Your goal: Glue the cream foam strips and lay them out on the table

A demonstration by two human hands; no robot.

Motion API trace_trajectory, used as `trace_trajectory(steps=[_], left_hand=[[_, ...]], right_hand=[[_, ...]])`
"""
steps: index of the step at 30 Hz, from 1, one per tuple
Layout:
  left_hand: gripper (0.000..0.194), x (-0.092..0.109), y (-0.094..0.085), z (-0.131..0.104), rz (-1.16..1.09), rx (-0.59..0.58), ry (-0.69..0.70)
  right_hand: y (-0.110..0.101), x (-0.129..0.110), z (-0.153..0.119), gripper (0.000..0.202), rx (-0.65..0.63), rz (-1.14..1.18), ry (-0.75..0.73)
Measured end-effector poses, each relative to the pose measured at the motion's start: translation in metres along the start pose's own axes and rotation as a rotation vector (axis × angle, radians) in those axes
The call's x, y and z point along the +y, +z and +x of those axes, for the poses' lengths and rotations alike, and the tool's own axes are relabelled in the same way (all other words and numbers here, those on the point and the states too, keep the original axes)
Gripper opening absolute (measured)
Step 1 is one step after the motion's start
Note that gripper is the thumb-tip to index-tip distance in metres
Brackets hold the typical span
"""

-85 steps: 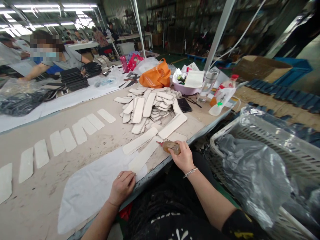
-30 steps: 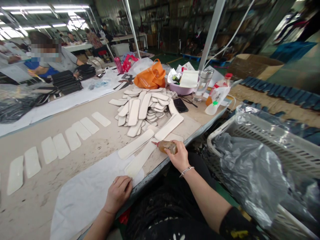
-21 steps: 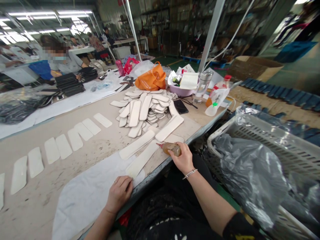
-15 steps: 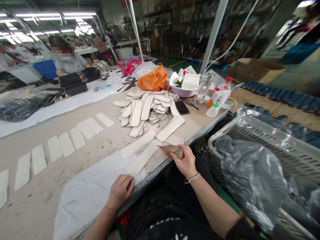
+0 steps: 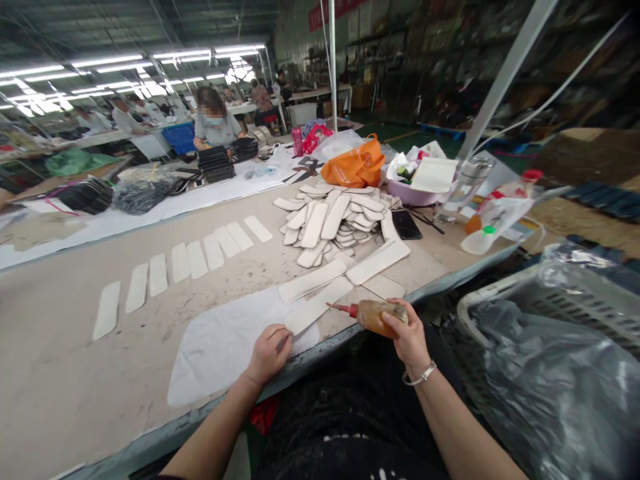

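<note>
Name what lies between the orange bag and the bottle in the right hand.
The head view shows a heap of pale strips beside the orange bag, then loose pale strips nearer the bottle.

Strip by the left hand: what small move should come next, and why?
Perhaps the left hand should steady the strip: it lies by the strip's near end, while the right hand holds the bottle with its red tip close to one long edge.

I'm counting nine pale strips (image 5: 197,259) in a row at ten o'clock. One orange bag (image 5: 350,167) at twelve; at one o'clock, my one squeeze bottle (image 5: 374,316), one black phone (image 5: 407,225).
</note>
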State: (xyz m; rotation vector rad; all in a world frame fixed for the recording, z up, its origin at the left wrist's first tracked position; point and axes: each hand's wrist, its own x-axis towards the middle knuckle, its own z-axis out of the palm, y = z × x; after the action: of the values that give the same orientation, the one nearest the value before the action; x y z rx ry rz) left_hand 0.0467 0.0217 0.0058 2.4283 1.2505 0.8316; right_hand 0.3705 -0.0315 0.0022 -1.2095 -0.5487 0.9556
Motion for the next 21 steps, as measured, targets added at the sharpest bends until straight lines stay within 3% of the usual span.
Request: trace_trajectory(steps=[4,8,12,18,21], left_hand=[[0.016,0.002,-0.016,0.023,-0.062,0.043,-0.135],[0.019,0.001,-0.037,0.050,-0.101,0.044,-0.257],[0.022,0.003,-0.050,0.065,-0.195,-0.007,-0.400],[0.020,0.034,-0.050,0.068,-0.317,-0.089,-0.444],[0.020,0.047,-0.066,0.070,-0.381,-0.045,-0.437]], right_hand=[[0.003,-0.002,-0.005,0.042,-0.136,0.192,0.113],[0.007,0.002,-0.004,0.039,-0.254,0.209,0.170],[0.013,0.001,-0.007,0.040,-0.289,0.248,0.253],[0.030,-0.007,-0.019,0.047,-0.468,0.419,0.413],[0.035,-0.006,-0.020,0.047,-0.525,0.501,0.480]])
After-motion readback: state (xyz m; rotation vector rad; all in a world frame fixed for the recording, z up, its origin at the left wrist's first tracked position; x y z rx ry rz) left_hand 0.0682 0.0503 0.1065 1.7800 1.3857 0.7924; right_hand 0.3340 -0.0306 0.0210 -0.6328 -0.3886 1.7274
